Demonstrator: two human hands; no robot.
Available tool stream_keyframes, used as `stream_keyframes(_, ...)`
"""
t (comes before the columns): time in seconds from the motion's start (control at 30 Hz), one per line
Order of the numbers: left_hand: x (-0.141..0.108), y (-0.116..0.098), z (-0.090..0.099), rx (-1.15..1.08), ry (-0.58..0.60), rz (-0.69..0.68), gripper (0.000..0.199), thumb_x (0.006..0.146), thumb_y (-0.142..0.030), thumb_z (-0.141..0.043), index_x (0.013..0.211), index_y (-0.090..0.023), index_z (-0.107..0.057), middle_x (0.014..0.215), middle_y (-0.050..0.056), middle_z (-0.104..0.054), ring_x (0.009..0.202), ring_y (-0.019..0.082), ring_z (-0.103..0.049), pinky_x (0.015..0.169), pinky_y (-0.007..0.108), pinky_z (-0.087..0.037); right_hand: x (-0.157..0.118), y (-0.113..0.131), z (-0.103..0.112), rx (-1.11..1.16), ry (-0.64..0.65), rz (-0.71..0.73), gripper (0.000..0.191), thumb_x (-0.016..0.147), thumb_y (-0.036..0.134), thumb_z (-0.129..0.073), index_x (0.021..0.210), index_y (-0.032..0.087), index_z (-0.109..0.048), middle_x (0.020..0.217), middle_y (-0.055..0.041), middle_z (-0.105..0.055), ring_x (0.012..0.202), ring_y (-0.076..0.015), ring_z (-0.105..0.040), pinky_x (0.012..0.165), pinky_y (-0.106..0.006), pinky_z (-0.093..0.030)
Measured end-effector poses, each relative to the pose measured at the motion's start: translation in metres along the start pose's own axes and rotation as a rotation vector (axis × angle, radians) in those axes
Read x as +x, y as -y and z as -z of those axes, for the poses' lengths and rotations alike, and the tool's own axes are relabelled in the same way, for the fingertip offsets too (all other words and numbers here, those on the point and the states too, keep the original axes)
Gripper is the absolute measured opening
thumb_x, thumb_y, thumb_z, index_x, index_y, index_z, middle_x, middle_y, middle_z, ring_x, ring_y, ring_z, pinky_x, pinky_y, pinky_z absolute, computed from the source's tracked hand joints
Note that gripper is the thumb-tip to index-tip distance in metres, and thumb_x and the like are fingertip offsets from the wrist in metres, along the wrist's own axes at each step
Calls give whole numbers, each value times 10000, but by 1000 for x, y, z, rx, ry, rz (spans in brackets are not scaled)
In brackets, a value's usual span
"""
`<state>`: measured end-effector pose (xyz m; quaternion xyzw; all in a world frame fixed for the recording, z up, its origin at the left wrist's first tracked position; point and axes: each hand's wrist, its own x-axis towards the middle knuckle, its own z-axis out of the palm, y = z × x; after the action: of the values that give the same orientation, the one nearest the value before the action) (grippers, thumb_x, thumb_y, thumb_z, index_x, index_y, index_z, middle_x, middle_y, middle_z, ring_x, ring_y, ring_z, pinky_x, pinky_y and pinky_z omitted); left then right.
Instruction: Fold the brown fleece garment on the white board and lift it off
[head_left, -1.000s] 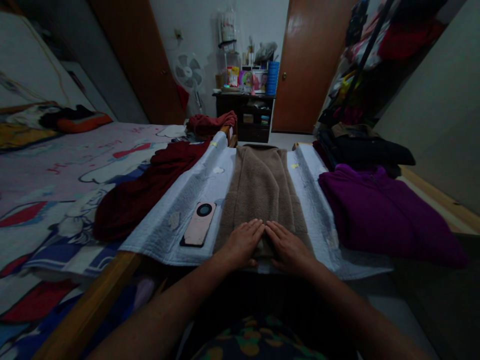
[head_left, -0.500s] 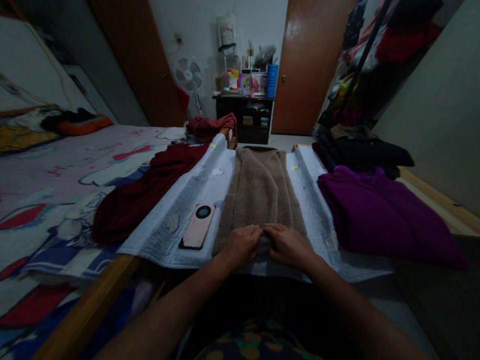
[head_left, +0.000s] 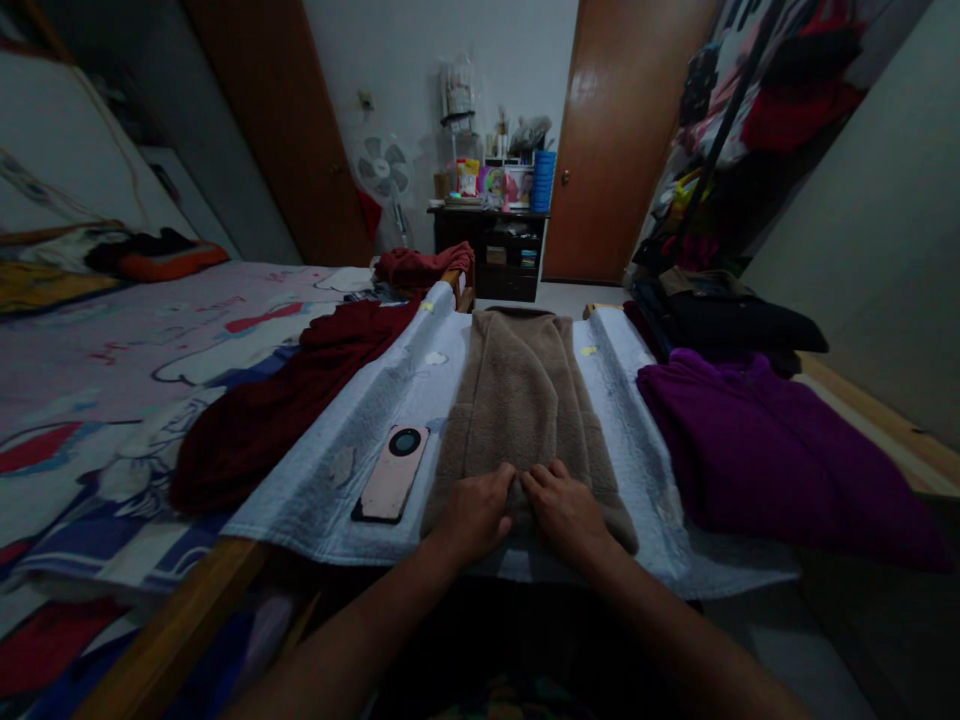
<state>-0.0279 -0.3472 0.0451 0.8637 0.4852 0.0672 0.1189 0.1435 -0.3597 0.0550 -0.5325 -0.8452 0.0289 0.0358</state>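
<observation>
A folded brown fleece garment (head_left: 514,400) lies lengthwise on a light blue cloth. My left hand (head_left: 476,510) is at its near end, fingers curled into the fleece. Close beside it, my right hand (head_left: 566,505) grips the same garment with bent fingers, the fingertips of both hands almost meeting. The fabric under my palms is partly hidden. A pink phone (head_left: 391,475) with a round dark camera patch lies face down left of the garment.
The light blue cloth (head_left: 315,495) covers the surface. A folded purple garment (head_left: 772,455) and a dark clothes stack (head_left: 739,315) are on the right. Dark red clothing (head_left: 270,420) rests on the bed (head_left: 187,310) at left. A fan (head_left: 384,170) stands by the far wall.
The view has shifted slightly, so the room sits lower. More of the garment's near end shows around my hands, with its right corner spread out. Both hands remain on the fleece.
</observation>
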Motion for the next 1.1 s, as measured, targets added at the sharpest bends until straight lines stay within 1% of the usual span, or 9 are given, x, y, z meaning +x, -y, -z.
stream_keyframes(0.1,-4,-3,3,50,-82,28,345,729,-151,-619,1037,-201,-471,1075,72,-626,1015,250,-579,877,360,-439,5,-6,4,14,30,24,191,862,148,-487,1002,198,-607,980,-56,-616,963,-235,-496,741,-310,-449)
stream_keyframes(0.2,-6,-4,4,106,-95,30,258,748,-75,-555,973,-191,-506,1034,74,-624,999,250,-569,887,380,-430,9,-11,8,24,68,39,185,812,145,-533,973,192,-611,981,-59,-616,961,-229,-503,765,-309,-443)
stream_keyframes(0.5,3,4,6,165,5,-85,186,880,-76,-434,962,-158,-580,913,86,-673,877,231,-645,781,351,-485,9,-3,2,79,10,46,304,839,137,-496,1135,186,-541,1165,-78,-558,1093,-226,-464,819,-302,-456)
stream_keyframes(0.6,6,3,13,160,19,-117,191,867,-71,-448,954,-151,-597,880,85,-685,851,240,-661,758,357,-497,10,-2,0,115,25,45,269,872,135,-452,1110,196,-561,1093,-62,-597,1046,-212,-499,805,-294,-450)
stream_keyframes(0.8,11,-2,36,141,123,-58,199,840,-114,-481,970,-160,-625,923,91,-707,873,256,-674,760,363,-501,17,-8,9,129,80,58,227,859,151,-466,1017,196,-622,985,-48,-648,943,-201,-556,783,-289,-428)
stream_keyframes(0.87,16,6,49,63,192,-78,225,799,-241,-600,1009,-170,-637,982,95,-708,931,279,-664,784,368,-498,19,-10,12,125,96,64,213,856,184,-484,1012,192,-630,975,-52,-653,924,-205,-568,762,-287,-427)
stream_keyframes(0.93,26,22,63,-99,302,-157,391,726,-387,-697,1064,-196,-650,1026,80,-709,969,284,-655,792,349,-498,21,-11,14,123,101,74,219,853,211,-502,1031,199,-628,977,-49,-655,926,-209,-577,747,-286,-428)
stream_keyframes(1.0,46,41,76,-320,419,-278,438,763,-400,-663,1156,-208,-635,1058,55,-712,960,241,-665,790,299,-497,22,-12,15,113,105,70,231,838,189,-509,1038,204,-622,977,-45,-657,927,-207,-585,737,-282,-427)
stream_keyframes(1.1,88,61,84,-392,319,-256,427,790,-290,-617,1198,-165,-617,1215,108,-655,1118,255,-606,936,336,-449,24,-12,15,91,118,51,226,818,128,-495,992,195,-623,961,-49,-661,914,-200,-597,734,-272,-425)
